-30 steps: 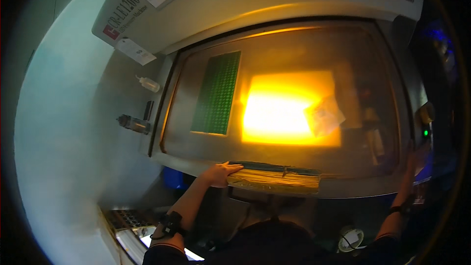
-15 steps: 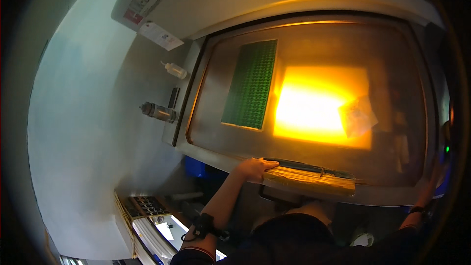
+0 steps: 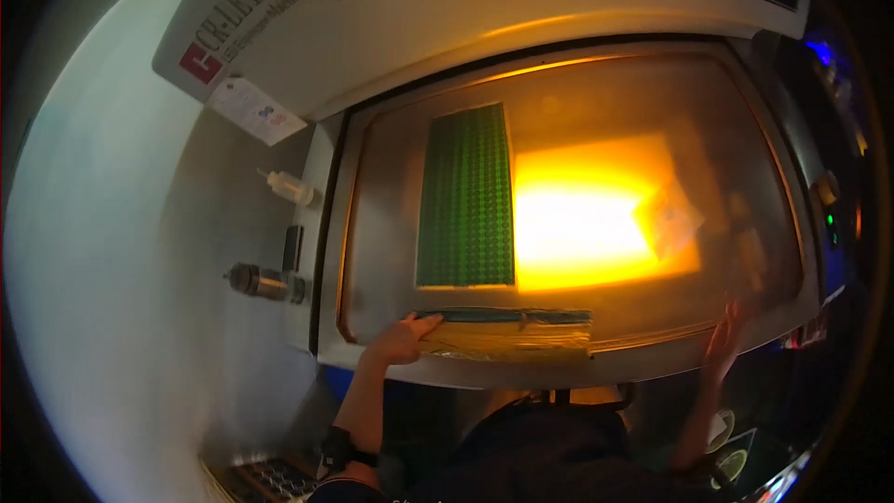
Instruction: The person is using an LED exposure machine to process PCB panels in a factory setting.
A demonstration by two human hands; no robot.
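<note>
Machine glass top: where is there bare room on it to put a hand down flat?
Bare glass lies left of the green panel, up to the frame, and as a strip between the glowing yellow patch and the right hand. The front edge is crowded: the left hand rests beside the long flat stack.

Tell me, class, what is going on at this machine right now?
A person stands at a large machine with a tinted lid. The left hand rests on the front handle strip of the lid, and the right hand presses flat on its right front edge. Under the lid lie a green panel and a bright yellow glow.
</note>
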